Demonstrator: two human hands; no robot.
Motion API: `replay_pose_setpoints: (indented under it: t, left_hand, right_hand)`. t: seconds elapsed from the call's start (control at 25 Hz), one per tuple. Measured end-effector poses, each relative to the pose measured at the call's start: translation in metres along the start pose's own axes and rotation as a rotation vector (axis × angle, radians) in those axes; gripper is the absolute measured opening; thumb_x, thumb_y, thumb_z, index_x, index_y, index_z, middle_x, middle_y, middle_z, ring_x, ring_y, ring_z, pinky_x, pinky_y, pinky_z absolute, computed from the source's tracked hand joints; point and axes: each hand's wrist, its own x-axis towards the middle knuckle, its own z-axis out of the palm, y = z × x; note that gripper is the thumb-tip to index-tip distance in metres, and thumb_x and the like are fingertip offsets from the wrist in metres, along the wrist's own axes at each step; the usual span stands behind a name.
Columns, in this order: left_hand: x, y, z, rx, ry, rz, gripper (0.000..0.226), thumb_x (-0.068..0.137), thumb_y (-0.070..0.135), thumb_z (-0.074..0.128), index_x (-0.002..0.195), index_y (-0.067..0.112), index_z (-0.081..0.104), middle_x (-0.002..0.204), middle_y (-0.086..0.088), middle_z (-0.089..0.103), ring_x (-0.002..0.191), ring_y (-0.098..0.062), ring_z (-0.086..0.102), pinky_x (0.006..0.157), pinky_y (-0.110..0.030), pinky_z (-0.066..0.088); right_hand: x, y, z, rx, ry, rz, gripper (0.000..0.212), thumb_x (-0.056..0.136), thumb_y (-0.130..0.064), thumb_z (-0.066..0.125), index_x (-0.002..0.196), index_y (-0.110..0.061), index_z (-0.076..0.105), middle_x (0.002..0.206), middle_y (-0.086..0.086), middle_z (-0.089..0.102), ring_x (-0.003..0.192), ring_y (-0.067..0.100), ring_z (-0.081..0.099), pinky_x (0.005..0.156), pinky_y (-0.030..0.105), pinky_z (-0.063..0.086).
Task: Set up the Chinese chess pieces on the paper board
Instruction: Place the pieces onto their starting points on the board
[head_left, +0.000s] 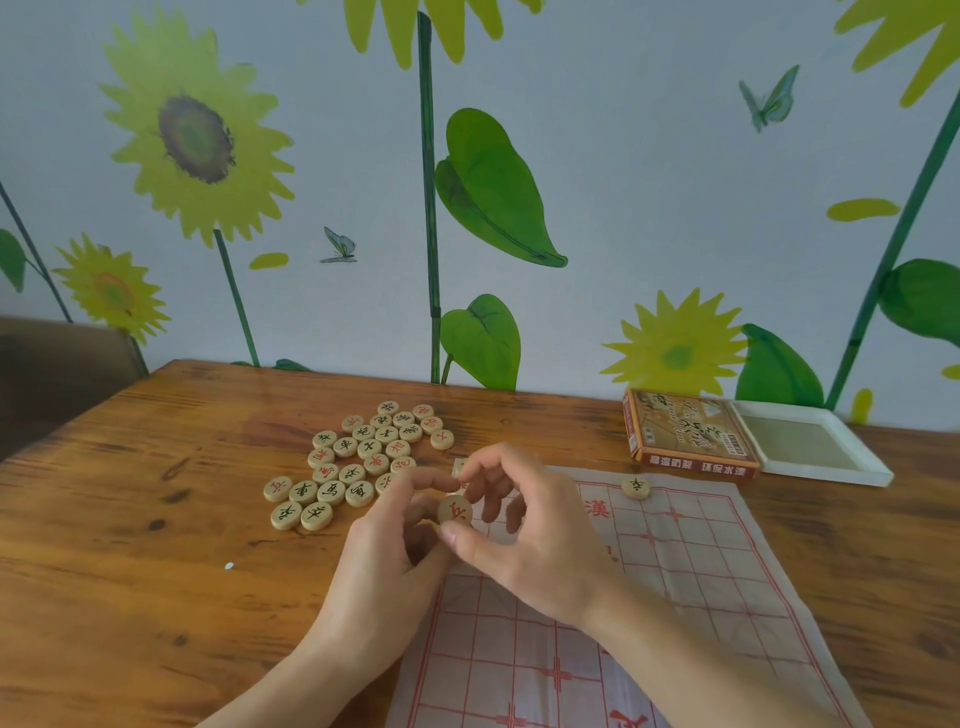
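Above the paper board (675, 597), at nine o'clock: right hand (540, 540) and left hand (395, 540) pinched red-marked piece (454, 510), fingers clamped.

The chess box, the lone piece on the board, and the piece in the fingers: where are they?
chess box (691, 434), head view, printed lid.
lone piece (636, 487), head view, top face.
held piece (454, 510), head view, red-marked face.

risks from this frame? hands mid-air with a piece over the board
1. The red piece is held between both hands, left hand and right hand, above the board; a slip in a handover could drop it.
2. The board is creased paper; a wrist dragging over it could shift it and move the black piece already on it.
3. The loose pile lies just beyond the left hand; a careless reach may scatter it.
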Motion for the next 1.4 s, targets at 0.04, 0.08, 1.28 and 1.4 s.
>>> replay_pose_setpoints:
  t: [0.04,0.08,1.28,1.4]
  left_hand:
    - [0.000,0.000,0.000,0.016,0.009,0.002,0.045,0.090,-0.007,0.062,0.115,0.030,0.057,0.090,-0.007,0.075,0.069,-0.044,0.060,0.057,-0.049,0.052]
    - [0.000,0.000,0.000,0.031,0.022,0.002,0.046,0.087,-0.010,0.061,0.113,0.028,0.057,0.088,-0.005,0.076,0.067,-0.041,0.060,0.054,-0.042,0.051]
    - [-0.005,0.005,0.003,0.252,-0.309,0.202,0.011,0.091,0.019,0.072,0.094,0.030,0.074,0.083,0.010,0.074,0.079,-0.017,0.071,0.067,-0.032,0.057]
    - [-0.006,0.006,0.004,0.245,-0.307,0.210,0.014,0.091,0.015,0.071,0.094,0.029,0.074,0.083,0.011,0.075,0.079,-0.016,0.071,0.067,-0.030,0.057]
  right_hand:
    - [0.000,-0.002,0.002,-0.015,-0.003,-0.005,0.032,0.077,-0.030,0.085,0.101,-0.029,0.064,0.088,-0.010,0.066,0.083,0.018,0.062,0.063,0.015,0.045]
    - [0.000,-0.004,0.004,-0.023,-0.005,-0.007,0.031,0.076,-0.030,0.086,0.099,-0.029,0.064,0.087,-0.011,0.066,0.083,0.017,0.062,0.063,0.014,0.044]
    - [-0.027,0.038,-0.045,-0.393,0.020,0.147,0.020,0.083,-0.012,0.077,0.095,-0.028,0.071,0.092,-0.019,0.065,0.088,-0.002,0.059,0.065,0.006,0.043]
    - [-0.028,0.037,-0.046,-0.396,0.018,0.134,0.021,0.083,-0.011,0.076,0.098,-0.025,0.071,0.096,-0.019,0.063,0.093,-0.006,0.057,0.069,0.004,0.042]
